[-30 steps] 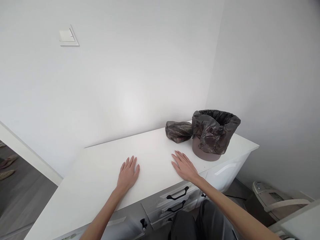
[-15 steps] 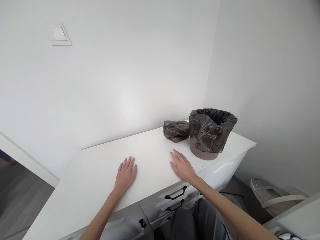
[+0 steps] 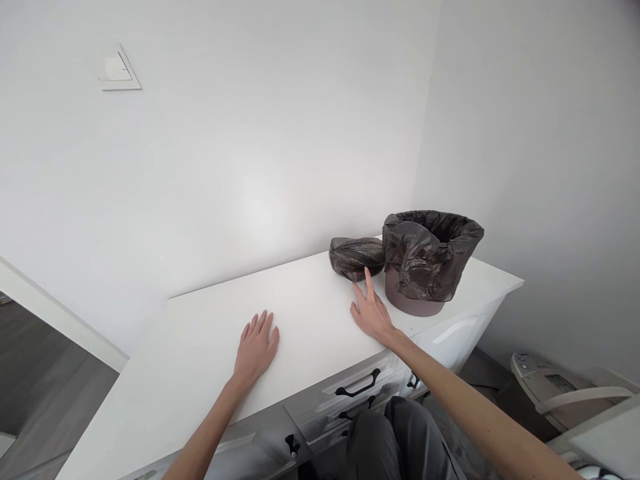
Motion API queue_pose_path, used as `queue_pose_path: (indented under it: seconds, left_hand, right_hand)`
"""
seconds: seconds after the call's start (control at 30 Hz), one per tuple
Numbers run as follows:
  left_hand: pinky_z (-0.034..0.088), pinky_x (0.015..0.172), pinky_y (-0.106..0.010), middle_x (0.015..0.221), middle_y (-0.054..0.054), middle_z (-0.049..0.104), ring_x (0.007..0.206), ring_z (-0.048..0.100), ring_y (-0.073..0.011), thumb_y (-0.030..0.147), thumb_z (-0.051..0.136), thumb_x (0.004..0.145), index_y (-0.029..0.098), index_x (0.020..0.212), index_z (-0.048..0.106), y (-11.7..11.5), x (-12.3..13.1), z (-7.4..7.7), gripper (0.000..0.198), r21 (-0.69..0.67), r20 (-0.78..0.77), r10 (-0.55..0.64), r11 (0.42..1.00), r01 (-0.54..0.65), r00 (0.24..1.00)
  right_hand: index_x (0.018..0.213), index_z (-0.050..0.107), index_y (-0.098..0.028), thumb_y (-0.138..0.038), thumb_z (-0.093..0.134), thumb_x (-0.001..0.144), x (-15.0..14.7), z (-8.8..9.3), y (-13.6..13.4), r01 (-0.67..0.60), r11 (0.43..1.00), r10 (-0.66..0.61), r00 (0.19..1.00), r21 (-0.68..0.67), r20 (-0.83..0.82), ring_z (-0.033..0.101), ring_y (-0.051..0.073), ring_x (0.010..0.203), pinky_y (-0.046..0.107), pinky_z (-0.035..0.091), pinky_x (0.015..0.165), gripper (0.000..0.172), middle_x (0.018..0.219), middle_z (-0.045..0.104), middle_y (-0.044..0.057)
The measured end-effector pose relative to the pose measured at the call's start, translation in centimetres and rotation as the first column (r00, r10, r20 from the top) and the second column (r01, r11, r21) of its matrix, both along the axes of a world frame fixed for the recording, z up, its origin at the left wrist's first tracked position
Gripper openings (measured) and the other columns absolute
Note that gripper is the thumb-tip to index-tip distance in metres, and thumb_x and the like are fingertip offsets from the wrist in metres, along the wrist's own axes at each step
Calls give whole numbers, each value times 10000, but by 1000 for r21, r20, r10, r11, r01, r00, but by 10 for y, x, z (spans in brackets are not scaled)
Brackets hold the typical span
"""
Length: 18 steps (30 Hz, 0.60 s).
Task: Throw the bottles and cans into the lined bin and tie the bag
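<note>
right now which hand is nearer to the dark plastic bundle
Right. The right hand is just in front of the dark plastic bundle. The left hand rests on the white cabinet top, farther off to the bundle's left.

The bundle (image 3: pixel 350 256) lies left of the bin (image 3: pixel 413 305) on the cabinet (image 3: pixel 200 347).

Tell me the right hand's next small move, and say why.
I'd probably ease the right hand a little farther forward over the dark plastic bundle and curl the fingers around it. One extended finger overlaps the bundle's near edge in this view, though contact is hard to confirm. The left hand lies palm down on the white cabinet top.
</note>
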State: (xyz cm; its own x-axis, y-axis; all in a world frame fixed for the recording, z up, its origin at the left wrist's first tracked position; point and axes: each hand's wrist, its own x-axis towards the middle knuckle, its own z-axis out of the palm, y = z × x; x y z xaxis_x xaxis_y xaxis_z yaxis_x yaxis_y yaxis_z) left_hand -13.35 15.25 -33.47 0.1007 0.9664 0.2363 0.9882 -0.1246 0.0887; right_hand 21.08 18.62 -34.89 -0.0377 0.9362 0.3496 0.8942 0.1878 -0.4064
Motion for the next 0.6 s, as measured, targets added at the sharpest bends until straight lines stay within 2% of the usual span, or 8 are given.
queue_pose_path:
  seconds: [0.13,0.3,0.47,0.6]
  left_hand:
    - [274,1279,-532,1674,-69,390,1573,321,-302,480,283,1060,207,1571,468,1,-3,-5,609,30,14,-19,999,19,1000]
    - [276,1278,-532,1671,-70,397,1571,324,-301,476,290,1061,215,1574,466,0,-4,-7,602,40,13,-34,999,34,999]
    - [282,1281,-528,1669,-86,400,1574,317,-307,471,273,1061,174,1569,470,-5,-3,-7,620,27,-6,-39,999,39,999]
    - [284,1280,-529,1668,-73,405,1574,319,-299,471,281,1066,210,1572,466,-7,-3,-11,600,42,12,-49,998,48,999]
  right_hand:
    - [1575,432,-198,-235,353,990,1,8,8,12,996,-14,1000,83,22,682,326,1059,480,578,798,591,1752,-171,69]
    - [1577,439,-201,-183,332,963,2,11,14,0,986,-2,1000,165,11,641,364,1197,467,591,759,624,1766,-60,50]
    - [1536,468,-164,-180,328,953,5,9,23,22,984,-23,1000,176,1,589,374,1280,475,605,755,600,1765,-91,47]
    - [1577,409,-157,-202,314,957,8,1,33,65,982,-63,998,177,-19,586,375,1273,481,608,750,628,1763,-107,55]
